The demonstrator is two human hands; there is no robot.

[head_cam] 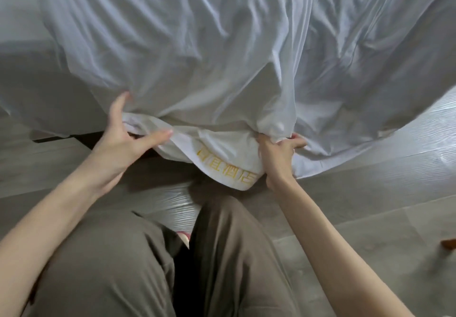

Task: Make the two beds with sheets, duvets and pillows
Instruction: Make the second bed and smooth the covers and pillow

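A person seen from above holds the near edge of a white sheet (222,45) with 2 bare hands. The sheet billows in deep wrinkles across the whole upper part of the head view. Its hem hangs low in the middle, between the hands and just above the floor (357,205).

The left hand (124,141) has a bunched fold of the hem between its outstretched thumb, which lies across the front of the cloth, and fingers that reach up behind it. The hand is only partly closed, with the fabric pinched rather than wrapped. The right hand (280,155) is closed tighter. Its fingers are curled round a gathered twist of the same hem, and the knuckles face the camera.

Between the 2 hands the hem sags in a curve, showing yellow embroidered lettering (228,166). To the right of the right hand the sheet sweeps down and touches the floor. To the left it hangs above a dark strip (61,138) at floor level.

The floor is pale grey with a wood-grain pattern. The person's olive-brown trousers (111,267) fill the lower part of the view. A pink slipper tip (183,236) shows between the legs. A blurred brown object (449,244) sits at the right edge; what it is cannot be told.
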